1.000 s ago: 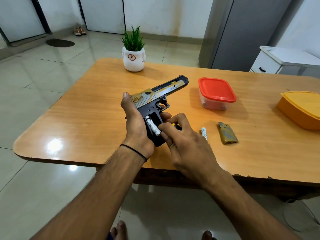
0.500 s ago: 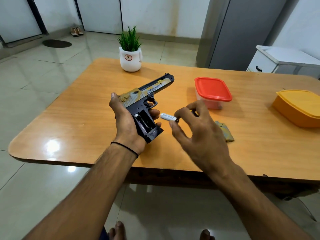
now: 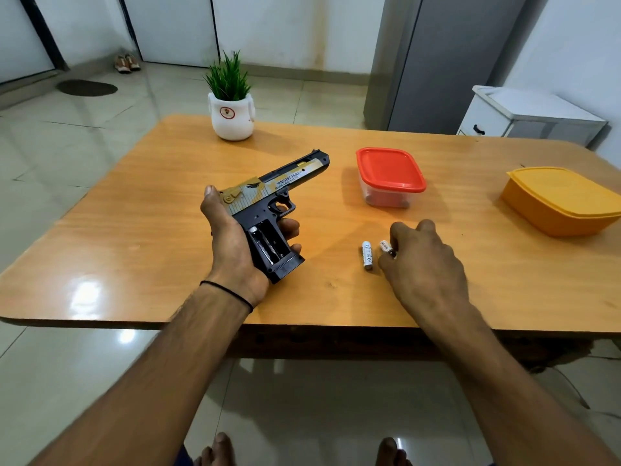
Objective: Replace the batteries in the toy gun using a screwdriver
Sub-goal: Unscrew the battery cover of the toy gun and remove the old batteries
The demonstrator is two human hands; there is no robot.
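My left hand grips the black and gold toy gun by its handle, just above the wooden table, muzzle pointing away to the right. The battery bay in the handle lies open and looks dark inside. My right hand rests low on the table to the right of the gun, thumb and forefinger pinching a white battery against the tabletop. A second white battery lies loose just left of it. The bay cover and the screwdriver are out of sight, possibly under my right hand.
A clear box with a red lid stands behind the batteries. An orange lidded container sits at the far right. A white pot with a green plant stands at the table's back. A grey cabinet and a white drawer unit stand beyond.
My right hand pulled a battery out of the gun's handle, carried it to the right and lowered it onto the table beside the other battery. The gun has tilted slightly in my left hand.
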